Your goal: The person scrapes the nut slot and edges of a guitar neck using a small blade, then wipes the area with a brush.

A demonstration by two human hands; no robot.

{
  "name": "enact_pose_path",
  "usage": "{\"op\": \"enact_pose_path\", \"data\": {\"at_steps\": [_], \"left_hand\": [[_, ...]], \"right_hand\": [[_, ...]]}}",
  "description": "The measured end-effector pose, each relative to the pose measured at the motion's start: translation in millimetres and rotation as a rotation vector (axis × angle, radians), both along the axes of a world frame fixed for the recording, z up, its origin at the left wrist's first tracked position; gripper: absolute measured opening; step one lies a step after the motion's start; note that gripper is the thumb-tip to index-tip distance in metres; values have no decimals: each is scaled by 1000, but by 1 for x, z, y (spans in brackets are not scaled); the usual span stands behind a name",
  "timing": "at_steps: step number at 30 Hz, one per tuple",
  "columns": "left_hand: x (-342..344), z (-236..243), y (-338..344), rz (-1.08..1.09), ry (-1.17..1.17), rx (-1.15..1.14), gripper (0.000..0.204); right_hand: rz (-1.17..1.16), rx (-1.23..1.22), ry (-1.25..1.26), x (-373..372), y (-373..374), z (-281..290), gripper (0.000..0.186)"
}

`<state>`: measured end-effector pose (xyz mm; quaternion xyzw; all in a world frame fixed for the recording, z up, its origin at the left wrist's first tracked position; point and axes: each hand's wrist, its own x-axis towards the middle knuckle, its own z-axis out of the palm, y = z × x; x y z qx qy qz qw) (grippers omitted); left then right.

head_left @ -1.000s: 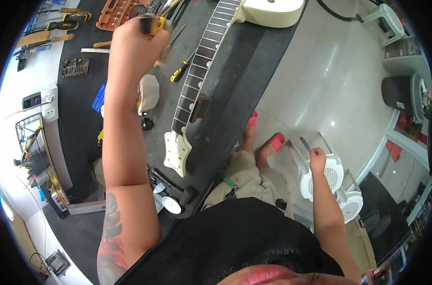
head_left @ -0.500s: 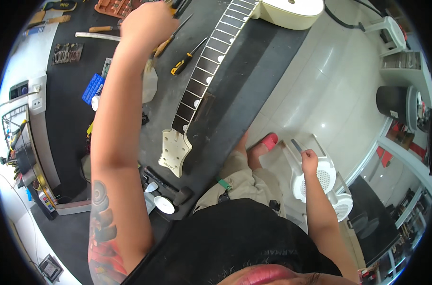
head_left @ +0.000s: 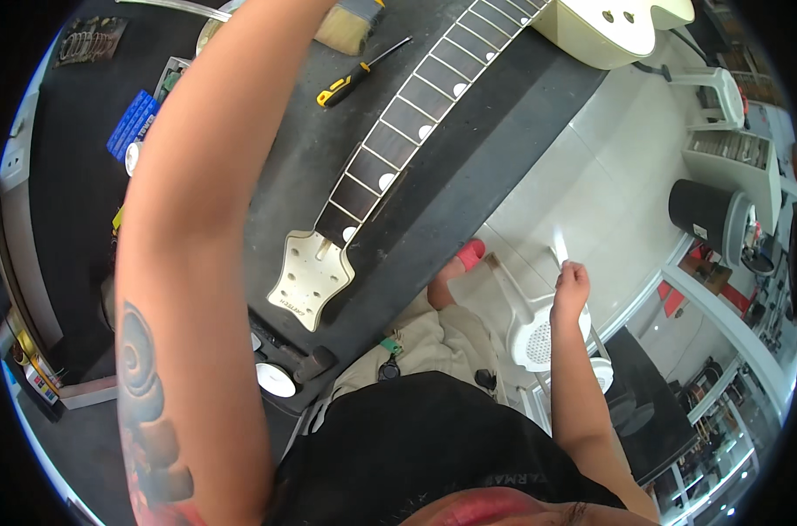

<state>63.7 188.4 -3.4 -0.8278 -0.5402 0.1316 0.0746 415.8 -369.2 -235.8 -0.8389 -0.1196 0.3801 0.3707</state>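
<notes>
A: Since the earlier frame, the left hand has passed out of view beyond the upper edge; only its arm crosses the picture. The whole bench scene sits differently in view, with more of the guitar's body showing.

B: State of the hands?

A: Left hand: cannot tell, as it is not shown. Right hand [head_left: 572, 282]: fingers closed on a thin flat strip [head_left: 560, 246], which stands up out of the fist. That hand is out over the floor side, well apart from the bench [head_left: 468, 149].

B: Nearest to each?

A: At the left arm, just to its right, a wide brush [head_left: 349, 30] with pale bristles, cut by the upper edge. Whether it is held cannot be told. By the right hand, a white plastic stool [head_left: 531, 346] with a perforated seat.

B: Position of the guitar?

A: The cream guitar [head_left: 309, 279] lies slantwise on the bench: headstock toward the person, dark fretboard running up to the body at upper right. Between brush and neck lies a yellow-and-black screwdriver [head_left: 350, 85], touching neither.

B: Further out?

A: Left of the arm, a blue block [head_left: 133, 124]. Below the headstock, a hammer [head_left: 315, 362] beside a white round dish [head_left: 276, 380]. Far right, a black bin [head_left: 701, 209] on the floor.
</notes>
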Motion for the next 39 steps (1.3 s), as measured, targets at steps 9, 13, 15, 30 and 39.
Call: {"op": "enact_pose_path", "data": {"at_steps": [9,13,15,30,39], "left_hand": [[-1,100,-225,45,-1271,32,20],[-3,82,-290,-428,-988,-200,27],[-7,73,-305,-377,-925,-391,27],[-39,61,-311,-184,-1028,-860,13],[-34,48,-360,176,-1314,-1061,9]], "right_hand": [[246,427,-45,-74,125,157,18],[872,423,-27,-110,147,221,12],[790,328,387,-126,144,240,17],[1008,405,396,-129,157,269,16],[381,458,777,-131,125,185,31]]}}
